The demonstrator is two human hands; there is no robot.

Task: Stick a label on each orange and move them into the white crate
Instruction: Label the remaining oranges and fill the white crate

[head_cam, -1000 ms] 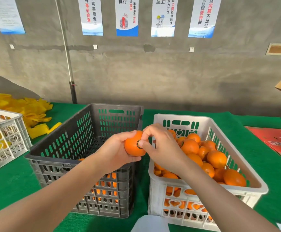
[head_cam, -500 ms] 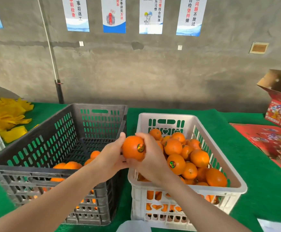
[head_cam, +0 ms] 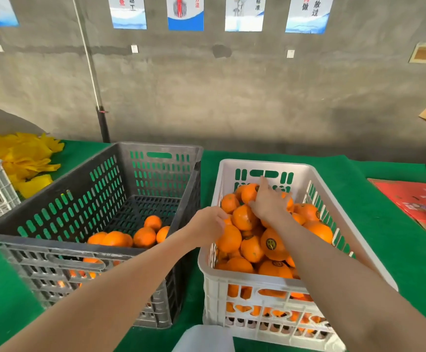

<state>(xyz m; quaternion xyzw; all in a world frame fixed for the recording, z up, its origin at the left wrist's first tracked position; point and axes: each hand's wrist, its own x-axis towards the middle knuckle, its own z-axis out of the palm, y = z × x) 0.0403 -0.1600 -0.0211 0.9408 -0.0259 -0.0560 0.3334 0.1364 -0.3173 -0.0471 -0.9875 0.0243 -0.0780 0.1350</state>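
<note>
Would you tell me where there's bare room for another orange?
The grey crate's far floor, behind its oranges, is bare; so is the cloth between white crate and red box. The white crate is heaped, under left hand and right hand.

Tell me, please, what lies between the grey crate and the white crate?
Only a narrow strip of bare green table cover, as the head view shows. The left hand reaches over it.

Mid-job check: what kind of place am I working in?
Likely a fruit-packing workshop: a white slotted plastic crate and a dark grey plastic crate hold oranges, printed notice posters hang on the bare concrete wall, red printed cartons lie alongside.
</note>
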